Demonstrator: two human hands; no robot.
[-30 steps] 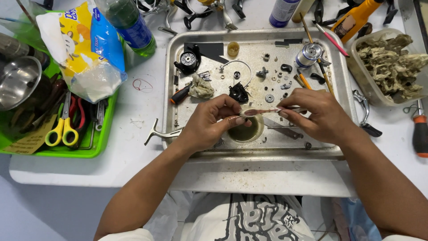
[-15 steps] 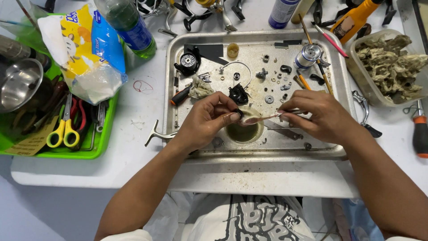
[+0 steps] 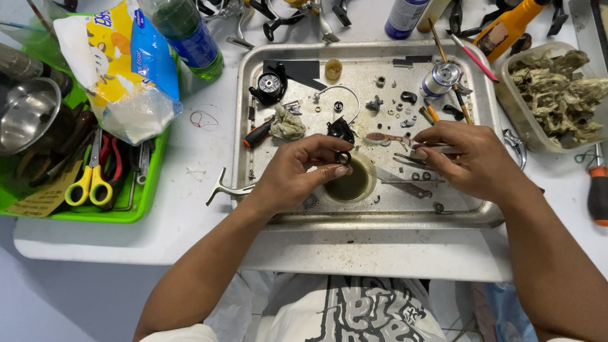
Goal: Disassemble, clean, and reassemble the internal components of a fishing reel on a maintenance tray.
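left hand (image 3: 297,174) pinches ring (image 3: 343,158) over tray (image 3: 253,126).

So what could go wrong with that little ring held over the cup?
The left hand pinches a small dark ring by the fingertips just above the cup of murky liquid; a slip could drop it in. The right hand rests among loose small parts on the metal tray, so it might scatter them.
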